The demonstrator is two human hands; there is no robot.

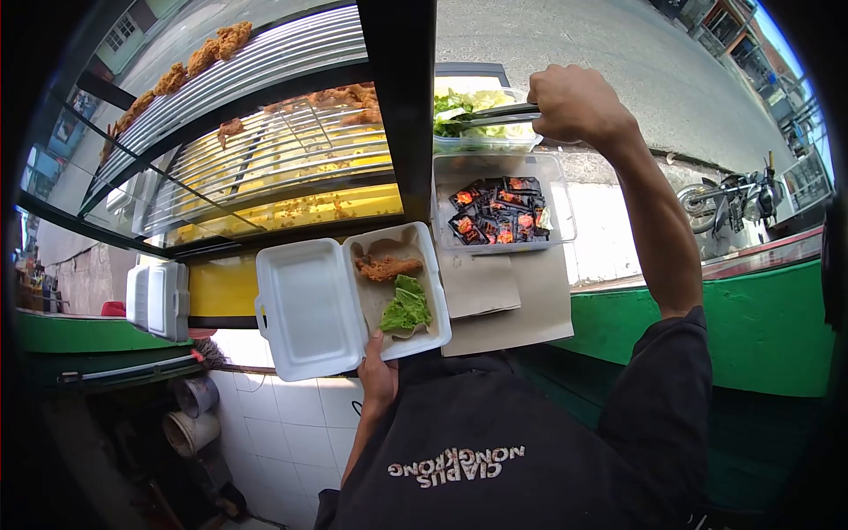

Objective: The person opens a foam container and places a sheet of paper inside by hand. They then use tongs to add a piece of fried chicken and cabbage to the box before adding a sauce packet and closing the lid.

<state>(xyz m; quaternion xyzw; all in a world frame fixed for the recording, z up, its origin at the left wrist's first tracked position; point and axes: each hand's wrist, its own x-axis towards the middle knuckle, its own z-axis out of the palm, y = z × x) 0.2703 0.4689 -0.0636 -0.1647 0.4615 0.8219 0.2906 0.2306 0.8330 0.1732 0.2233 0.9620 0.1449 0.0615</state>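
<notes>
My right hand (579, 106) is closed round the handles of dark tongs (503, 112), whose tips reach into a clear tub (488, 144) of cut lettuce and other pale vegetables (495, 99). With my left hand (378, 375) I hold the near edge of an open white foam box (311, 309), thumb on its rim. Brown paper lines the box's right half, where a piece of fried chicken (389, 268) lies above a green lettuce leaf (407, 305). The tongs' tips are hidden among the leaves.
A clear container (562, 199) of black sauce sachets stands below the tub. Brown paper sheets (508, 318) lie beside the box. At left are a glass display case (274, 234) with fried chicken on racks and closed foam boxes (159, 300). A motorcycle (738, 199) stands outside.
</notes>
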